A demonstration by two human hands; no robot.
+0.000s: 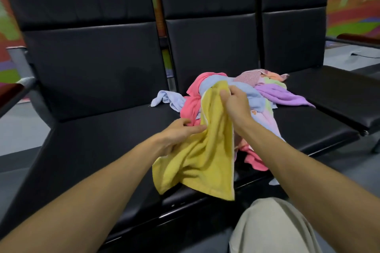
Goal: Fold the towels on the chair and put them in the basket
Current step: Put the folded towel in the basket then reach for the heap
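Note:
A yellow towel (202,156) hangs crumpled in front of me over the black chair seat (98,150). My right hand (236,101) pinches its upper edge, held up above the pile. My left hand (177,132) grips the towel's left edge lower down. Behind the yellow towel lies a heap of towels (242,94) on the middle seat: pink, light blue, purple, pale green and patterned ones, all tangled. No basket is in view.
Three joined black padded seats with high backs (207,16) fill the view. A metal armrest (19,57) stands at the far left and another at the far right (357,40). My knee in beige trousers (273,228) is at the bottom.

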